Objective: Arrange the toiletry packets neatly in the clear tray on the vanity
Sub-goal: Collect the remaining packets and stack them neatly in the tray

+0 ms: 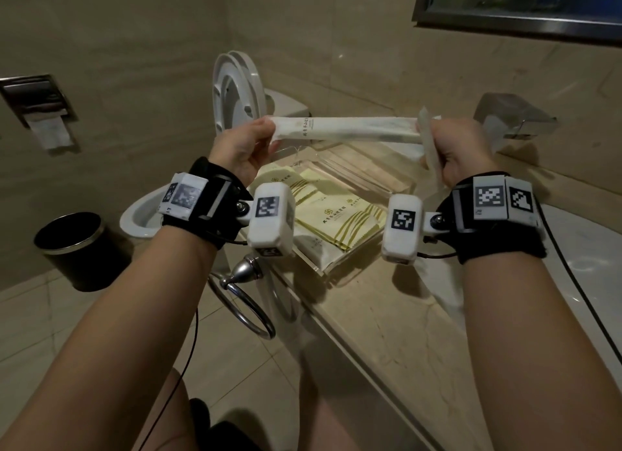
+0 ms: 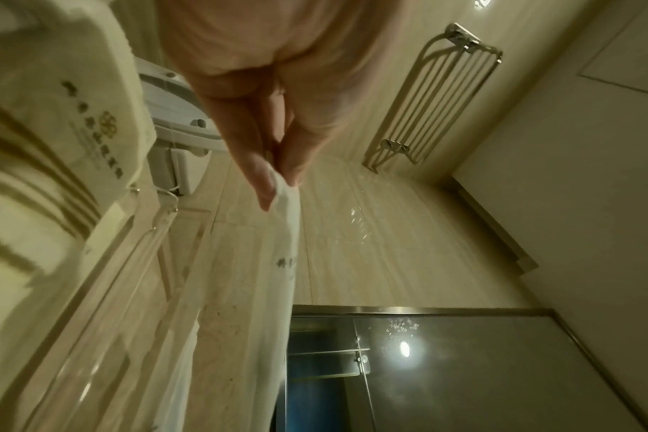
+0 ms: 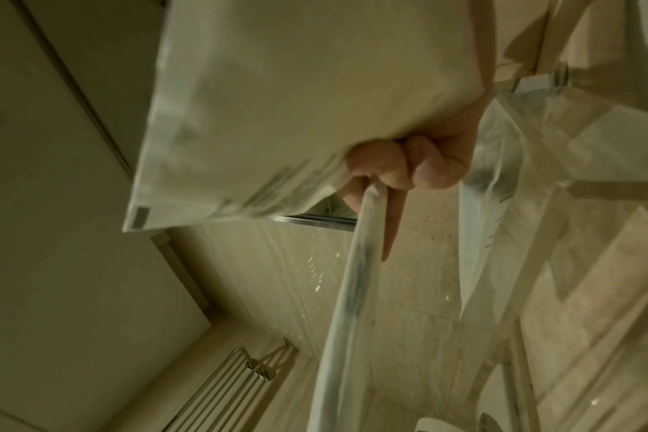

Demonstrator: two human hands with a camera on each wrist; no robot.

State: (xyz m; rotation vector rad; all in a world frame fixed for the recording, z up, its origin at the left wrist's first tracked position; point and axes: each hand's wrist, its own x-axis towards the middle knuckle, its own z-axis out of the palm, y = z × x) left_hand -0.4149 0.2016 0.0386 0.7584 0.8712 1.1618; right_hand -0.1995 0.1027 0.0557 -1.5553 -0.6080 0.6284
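A long white packet (image 1: 350, 129) is held level above the clear tray (image 1: 380, 167), one end in each hand. My left hand (image 1: 250, 141) pinches its left end (image 2: 283, 187) between thumb and fingers. My right hand (image 1: 447, 144) grips the packet's right end (image 3: 356, 263) and also clutches a flat white packet (image 1: 429, 147) (image 3: 278, 117) in its curled fingers. Several yellow striped packets (image 1: 340, 215) lie overlapping at the tray's near end; the same yellow packets (image 2: 37, 146) fill the left of the left wrist view.
The tray sits on a beige marble vanity (image 1: 387, 332). Beside it stand a toilet (image 1: 235, 90) with its lid raised, a black bin (image 1: 72, 248) and a chrome towel ring (image 1: 245, 299). A chrome tissue box (image 1: 515, 117) sits at the back right, under a mirror (image 1: 525, 6).
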